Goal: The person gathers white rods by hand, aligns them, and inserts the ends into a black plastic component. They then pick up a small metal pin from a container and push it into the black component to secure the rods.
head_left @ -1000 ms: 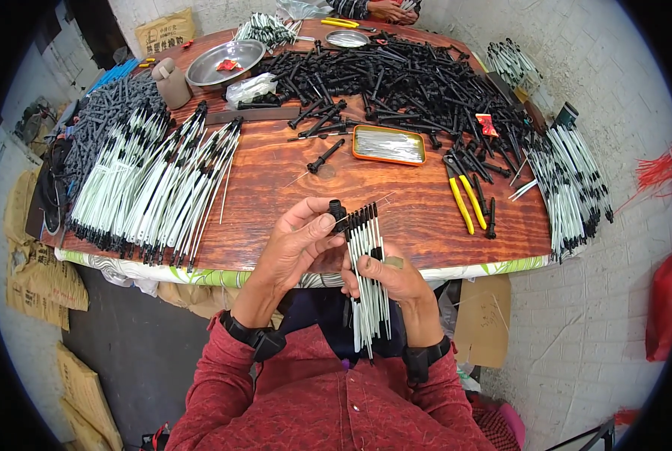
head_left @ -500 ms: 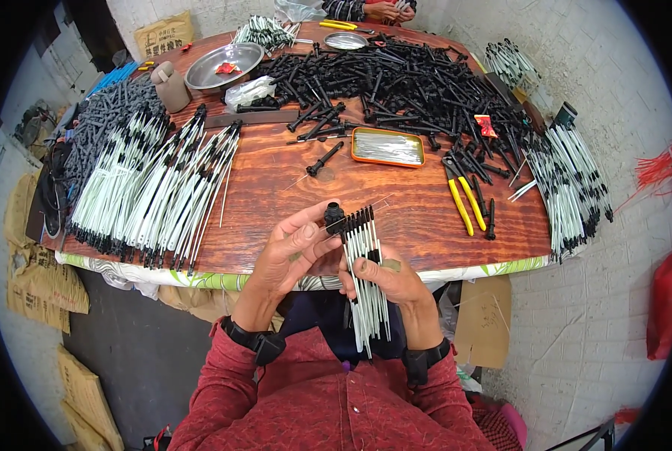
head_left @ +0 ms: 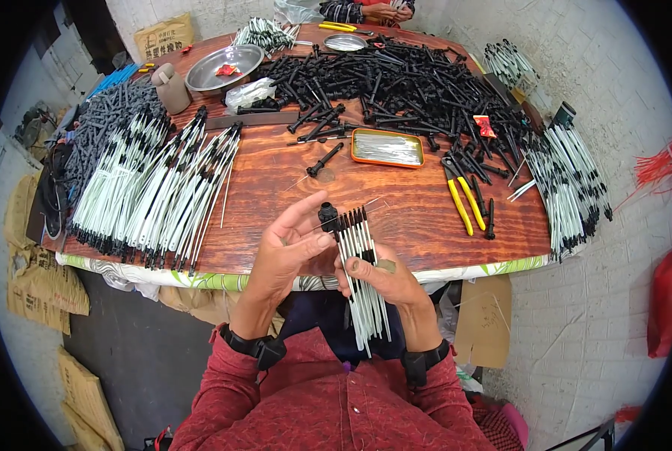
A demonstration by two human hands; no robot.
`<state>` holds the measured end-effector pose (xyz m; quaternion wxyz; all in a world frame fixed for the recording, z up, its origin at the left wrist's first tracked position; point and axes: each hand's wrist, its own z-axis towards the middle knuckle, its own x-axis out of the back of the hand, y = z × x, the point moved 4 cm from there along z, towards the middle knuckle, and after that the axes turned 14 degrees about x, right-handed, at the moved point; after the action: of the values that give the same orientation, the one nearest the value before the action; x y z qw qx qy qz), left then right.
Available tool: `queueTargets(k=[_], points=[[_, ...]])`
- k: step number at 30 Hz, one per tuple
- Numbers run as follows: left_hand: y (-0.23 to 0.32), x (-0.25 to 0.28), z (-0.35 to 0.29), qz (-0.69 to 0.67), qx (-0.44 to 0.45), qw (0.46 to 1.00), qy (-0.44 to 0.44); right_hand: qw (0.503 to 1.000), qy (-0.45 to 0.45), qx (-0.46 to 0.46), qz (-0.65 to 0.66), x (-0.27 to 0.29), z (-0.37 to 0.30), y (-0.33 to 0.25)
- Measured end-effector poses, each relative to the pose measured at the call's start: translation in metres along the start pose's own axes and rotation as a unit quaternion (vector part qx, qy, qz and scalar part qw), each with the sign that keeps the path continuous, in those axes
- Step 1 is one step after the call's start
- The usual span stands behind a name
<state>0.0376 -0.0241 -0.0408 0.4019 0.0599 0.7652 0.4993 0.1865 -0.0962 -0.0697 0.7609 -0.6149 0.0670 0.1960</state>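
My right hand (head_left: 397, 284) is closed round a bundle of thin white sticks with black tips (head_left: 366, 319), its thumb lying across them. The tips point away from me in a row, and a thin wire appears to cross them. Beside the leftmost tip is a black ribbed plastic piece (head_left: 328, 216). My left hand (head_left: 285, 252) is next to that piece, with index finger and thumb spread apart. Whether a fingertip touches the piece or the wire, I cannot tell. An orange-rimmed tin (head_left: 388, 160) of thin metal pins lies beyond my hands.
Yellow-handled pliers (head_left: 462, 197) lie to the right. Black plastic parts (head_left: 396, 83) are heaped at the back. Bundles of white sticks stand at left (head_left: 151, 195) and right (head_left: 576, 184). A metal bowl (head_left: 208, 73) sits far left. Another person's hands (head_left: 392, 10) show at the far edge.
My left hand's fingers have spread wider, the index finger stretching up and the thumb moving right. The black piece and the stick tips have shifted slightly left. My right hand keeps its grip.
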Motion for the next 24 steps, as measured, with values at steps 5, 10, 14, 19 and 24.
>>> queueTargets(k=[5,10,14,19,24], points=[[-0.003,0.003,0.001,0.022,-0.006,0.999,0.041,1.000,0.005,0.002,0.001,-0.003,0.000,0.000],[-0.003,0.002,0.002,0.024,-0.004,0.999,0.043,1.000,0.014,-0.004,0.003,-0.004,0.000,-0.002],[-0.004,0.003,0.000,0.004,-0.005,0.999,0.043,1.000,0.008,-0.003,-0.012,-0.005,0.000,-0.002],[-0.009,0.006,0.004,-0.065,0.000,0.998,0.015,1.000,0.015,-0.007,0.000,-0.004,-0.001,-0.001],[-0.011,0.004,0.006,-0.081,-0.002,0.997,0.013,1.000,0.016,-0.008,0.006,-0.005,0.001,-0.004]])
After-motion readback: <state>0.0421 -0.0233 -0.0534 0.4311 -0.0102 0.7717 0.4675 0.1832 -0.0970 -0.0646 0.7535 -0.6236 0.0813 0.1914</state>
